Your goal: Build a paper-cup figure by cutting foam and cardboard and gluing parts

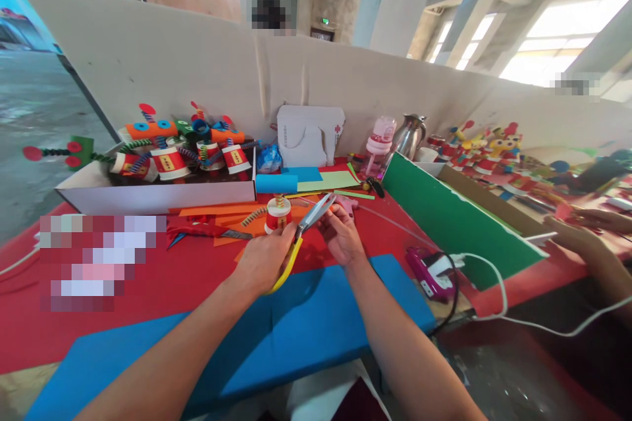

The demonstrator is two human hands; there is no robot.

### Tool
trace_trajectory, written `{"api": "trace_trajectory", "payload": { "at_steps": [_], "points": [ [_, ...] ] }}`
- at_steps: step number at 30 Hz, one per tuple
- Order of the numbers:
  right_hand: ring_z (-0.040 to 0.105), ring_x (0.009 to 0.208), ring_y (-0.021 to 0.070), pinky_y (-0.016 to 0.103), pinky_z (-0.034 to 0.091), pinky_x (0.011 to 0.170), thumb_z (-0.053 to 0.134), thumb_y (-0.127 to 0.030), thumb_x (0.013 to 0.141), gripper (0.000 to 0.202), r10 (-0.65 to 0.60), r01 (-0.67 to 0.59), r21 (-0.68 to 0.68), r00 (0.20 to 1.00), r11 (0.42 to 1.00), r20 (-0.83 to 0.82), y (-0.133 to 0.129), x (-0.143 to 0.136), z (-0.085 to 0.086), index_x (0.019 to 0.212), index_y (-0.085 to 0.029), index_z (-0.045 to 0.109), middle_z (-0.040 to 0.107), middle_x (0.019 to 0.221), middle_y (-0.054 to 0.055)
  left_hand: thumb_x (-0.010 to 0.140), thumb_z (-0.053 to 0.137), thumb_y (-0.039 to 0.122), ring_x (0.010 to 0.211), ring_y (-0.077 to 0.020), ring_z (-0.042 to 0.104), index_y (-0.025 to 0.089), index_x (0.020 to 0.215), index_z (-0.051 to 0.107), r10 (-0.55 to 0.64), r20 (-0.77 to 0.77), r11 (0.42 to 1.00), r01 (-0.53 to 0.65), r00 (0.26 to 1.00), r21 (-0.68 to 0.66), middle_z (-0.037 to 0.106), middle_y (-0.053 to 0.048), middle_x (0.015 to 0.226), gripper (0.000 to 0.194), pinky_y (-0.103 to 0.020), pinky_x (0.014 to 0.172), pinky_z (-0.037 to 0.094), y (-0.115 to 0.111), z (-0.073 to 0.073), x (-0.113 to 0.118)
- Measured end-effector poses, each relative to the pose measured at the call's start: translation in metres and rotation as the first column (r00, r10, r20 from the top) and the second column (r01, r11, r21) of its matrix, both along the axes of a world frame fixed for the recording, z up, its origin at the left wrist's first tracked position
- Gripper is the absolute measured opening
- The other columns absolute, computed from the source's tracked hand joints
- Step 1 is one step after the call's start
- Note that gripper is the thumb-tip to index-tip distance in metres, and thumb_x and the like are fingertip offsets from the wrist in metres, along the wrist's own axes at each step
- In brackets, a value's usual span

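Note:
My left hand (269, 253) is closed on the yellow-handled scissors (312, 214), whose blades point up and to the right. At the blade tips, my right hand (342, 237) pinches a small orange piece (334, 208). A red and white paper cup (278, 216) with a coiled paper spring on it stands just beyond my left hand. Behind the cup lies a blue paper roll (276, 183). Orange paper sheets (217, 210) are spread to the left of the cup.
A white box (158, 197) of cup figures stands at the left, a green-sided box (454, 217) at the right. Near it lie a magenta device (429, 274) and white cables. Blue board (306, 316) covers the near edge. Another person's hands (577, 230) show far right.

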State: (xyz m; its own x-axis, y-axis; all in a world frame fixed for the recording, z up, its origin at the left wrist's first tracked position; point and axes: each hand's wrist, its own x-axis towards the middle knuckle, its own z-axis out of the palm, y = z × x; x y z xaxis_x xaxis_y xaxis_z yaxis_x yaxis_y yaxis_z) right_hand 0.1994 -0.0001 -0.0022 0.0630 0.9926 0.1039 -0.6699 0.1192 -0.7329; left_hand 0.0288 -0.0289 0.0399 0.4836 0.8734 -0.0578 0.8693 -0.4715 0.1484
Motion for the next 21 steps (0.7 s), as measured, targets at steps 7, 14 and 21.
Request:
{"api": "trace_trajectory", "payload": {
  "at_steps": [7, 14, 21],
  "points": [
    [0.06, 0.063, 0.0068, 0.018, 0.051, 0.061, 0.082, -0.026, 0.067, 0.021, 0.012, -0.012, 0.022, 1.0, 1.0, 0.015, 0.001, 0.0012, -0.0025, 0.07, -0.021, 0.061, 0.064, 0.067, -0.007, 0.083, 0.04, 0.011, 0.086, -0.0307, 0.068, 0.016, 0.123, 0.04, -0.004, 0.009, 1.0, 0.004, 1.0, -0.008, 0.066, -0.013, 0.098, 0.04, -0.039, 0.069, 0.052, 0.0006, -0.0001, -0.0006],
    [0.06, 0.063, 0.0069, 0.018, 0.05, 0.06, 0.083, -0.025, 0.064, 0.022, 0.014, -0.014, 0.017, 1.0, 1.0, -0.01, 0.0001, 0.0006, -0.0011, 0.07, -0.021, 0.062, 0.064, 0.068, -0.007, 0.083, 0.04, 0.011, 0.089, -0.0294, 0.068, 0.017, 0.121, 0.041, -0.011, 0.024, 1.0, 0.011, 1.0, -0.017, 0.066, -0.012, 0.103, 0.039, -0.038, 0.071, 0.052, -0.0001, 0.0016, -0.0008],
    [0.06, 0.062, 0.0069, 0.017, 0.051, 0.06, 0.084, -0.027, 0.062, 0.024, 0.021, -0.021, 0.018, 1.0, 1.0, -0.005, -0.0004, -0.0004, 0.0007, 0.069, -0.021, 0.062, 0.064, 0.067, -0.007, 0.08, 0.042, 0.011, 0.085, -0.0294, 0.068, 0.018, 0.121, 0.04, -0.011, 0.018, 1.0, 0.011, 1.0, -0.015, 0.067, -0.01, 0.096, 0.041, -0.036, 0.068, 0.051, -0.0002, 0.0004, -0.0011]
  ]
}}
